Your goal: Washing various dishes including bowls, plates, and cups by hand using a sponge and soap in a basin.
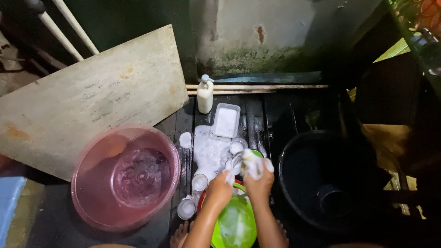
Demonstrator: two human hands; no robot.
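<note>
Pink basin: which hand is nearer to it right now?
Left. The left hand is just right of the pink basin, over the green bowl. The right hand, holding a soapy cloth, is farther right.

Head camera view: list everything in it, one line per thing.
Basin: one, pink translucent, water inside, left.
Tub: one, black, right, dark cup inside.
Bowl: one, green, soapy, under the hands.
Pump bottle: one, white, upright at the back.
Tray: one, clear rectangular, beside the bottle.
Glasses: several, clear, sudsy, on the dark planks.
Board: one, grey, leaning at left.
Left hand: holds a soapy glass.
Right hand: holds a sudsy cloth against the glass.
</note>
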